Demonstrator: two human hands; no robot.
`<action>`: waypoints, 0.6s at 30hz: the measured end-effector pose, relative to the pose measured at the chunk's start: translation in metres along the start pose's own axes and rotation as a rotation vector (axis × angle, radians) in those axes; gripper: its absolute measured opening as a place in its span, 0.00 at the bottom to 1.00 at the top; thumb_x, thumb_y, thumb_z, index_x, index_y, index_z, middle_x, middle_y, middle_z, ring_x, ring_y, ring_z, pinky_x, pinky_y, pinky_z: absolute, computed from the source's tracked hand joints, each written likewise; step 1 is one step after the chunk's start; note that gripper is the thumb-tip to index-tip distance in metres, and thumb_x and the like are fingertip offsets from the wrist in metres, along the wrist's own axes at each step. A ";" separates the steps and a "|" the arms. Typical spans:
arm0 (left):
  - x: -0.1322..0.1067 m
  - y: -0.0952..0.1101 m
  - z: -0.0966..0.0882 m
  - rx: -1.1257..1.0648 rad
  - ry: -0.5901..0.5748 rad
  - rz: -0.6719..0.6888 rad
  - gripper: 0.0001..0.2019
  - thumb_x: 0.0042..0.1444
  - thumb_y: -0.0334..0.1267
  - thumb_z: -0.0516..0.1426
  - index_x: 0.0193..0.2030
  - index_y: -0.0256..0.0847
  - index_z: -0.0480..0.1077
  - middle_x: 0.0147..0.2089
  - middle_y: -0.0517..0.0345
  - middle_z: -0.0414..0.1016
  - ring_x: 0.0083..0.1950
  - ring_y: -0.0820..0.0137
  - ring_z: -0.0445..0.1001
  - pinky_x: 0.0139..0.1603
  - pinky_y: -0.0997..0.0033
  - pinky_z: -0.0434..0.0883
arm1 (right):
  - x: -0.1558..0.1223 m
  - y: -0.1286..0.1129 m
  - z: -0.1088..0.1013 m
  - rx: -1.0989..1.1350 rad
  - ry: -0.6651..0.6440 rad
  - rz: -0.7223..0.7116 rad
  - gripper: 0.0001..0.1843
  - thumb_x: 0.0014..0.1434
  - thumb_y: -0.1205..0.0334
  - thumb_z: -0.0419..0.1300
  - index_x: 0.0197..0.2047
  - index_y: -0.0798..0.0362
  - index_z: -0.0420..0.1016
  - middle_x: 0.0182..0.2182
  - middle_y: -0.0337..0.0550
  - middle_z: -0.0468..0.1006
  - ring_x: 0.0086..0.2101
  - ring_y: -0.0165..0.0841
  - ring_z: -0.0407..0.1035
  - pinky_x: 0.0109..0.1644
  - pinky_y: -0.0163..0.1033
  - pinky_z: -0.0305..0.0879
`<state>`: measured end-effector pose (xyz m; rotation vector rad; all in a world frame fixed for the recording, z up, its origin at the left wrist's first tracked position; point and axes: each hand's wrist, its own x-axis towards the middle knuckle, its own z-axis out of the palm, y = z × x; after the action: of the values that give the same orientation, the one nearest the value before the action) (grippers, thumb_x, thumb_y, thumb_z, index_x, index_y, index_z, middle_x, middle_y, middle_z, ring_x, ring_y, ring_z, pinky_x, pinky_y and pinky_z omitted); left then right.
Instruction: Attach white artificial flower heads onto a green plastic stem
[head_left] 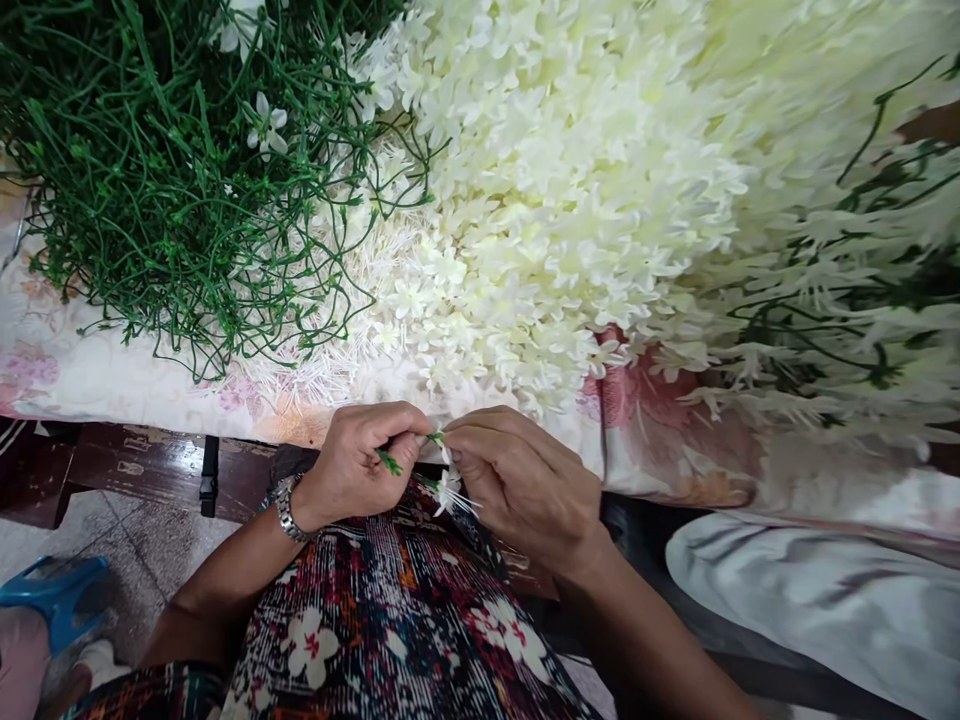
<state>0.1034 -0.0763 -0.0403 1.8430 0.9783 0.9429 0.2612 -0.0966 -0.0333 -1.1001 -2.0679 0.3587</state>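
Note:
My left hand (367, 462), with a metal watch at the wrist, is closed on a green artificial flower stem (389, 461); part of the stem pokes out between the fingers. Beside it my right hand (525, 485) is closed in a pinch at a white artificial flower (448, 490) with thin white stamens. Both sets of fingertips meet at a small green stem tip. The fingers cover much of the join, so I cannot tell how far petals and stem are fitted together. The hands are at the table's near edge, above my lap.
Green stems lie tangled in a heap (187, 190) at the left. White stamens (330, 370) are strewn beside a large pile of cream petals (570, 180). Flowered stems (847, 300) lie at the right on the floral tablecloth (127, 375). A blue stool (60, 595) stands lower left; someone's pale-clothed leg (810, 590) is at the right.

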 end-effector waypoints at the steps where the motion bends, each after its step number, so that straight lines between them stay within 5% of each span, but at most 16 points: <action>1: 0.000 0.000 0.000 -0.001 0.000 0.000 0.05 0.49 0.26 0.50 0.29 0.37 0.65 0.22 0.62 0.66 0.23 0.79 0.64 0.24 0.78 0.64 | 0.000 0.000 0.000 0.005 0.001 0.003 0.10 0.48 0.78 0.54 0.34 0.57 0.64 0.27 0.44 0.71 0.31 0.27 0.65 0.33 0.34 0.67; 18: 0.002 0.000 -0.001 -0.018 -0.003 -0.015 0.05 0.49 0.26 0.49 0.28 0.37 0.64 0.21 0.62 0.65 0.22 0.79 0.63 0.23 0.79 0.63 | 0.002 0.000 0.007 0.063 0.002 0.008 0.10 0.48 0.79 0.53 0.34 0.56 0.64 0.27 0.43 0.71 0.31 0.27 0.65 0.33 0.33 0.66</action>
<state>0.1031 -0.0744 -0.0391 1.8197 0.9778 0.9366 0.2558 -0.0946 -0.0370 -1.0708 -2.0369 0.4238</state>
